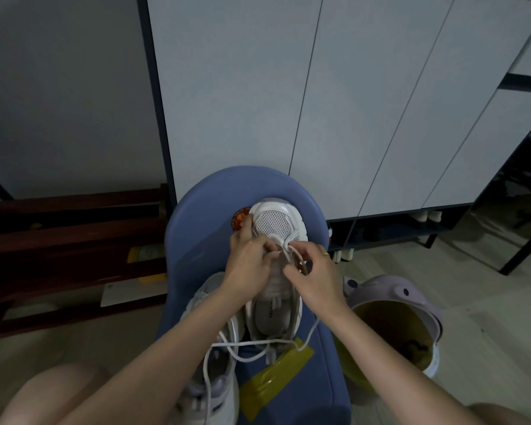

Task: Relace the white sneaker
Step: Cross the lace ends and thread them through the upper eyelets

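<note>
A dim room with grey cabinet doors (288,87) backs the rounded blue padded stool (196,210) where your white mesh-toed sneaker (275,223) sits, toe away from you. Your left hand (249,265) pinches the white lace (284,251) by the lowest eyelets; your right hand (314,271) seems to pinch its other strand. Behind both grips, long slack trails across the second pale sneaker (215,363): pull unevenly and it could snag there.
</note>
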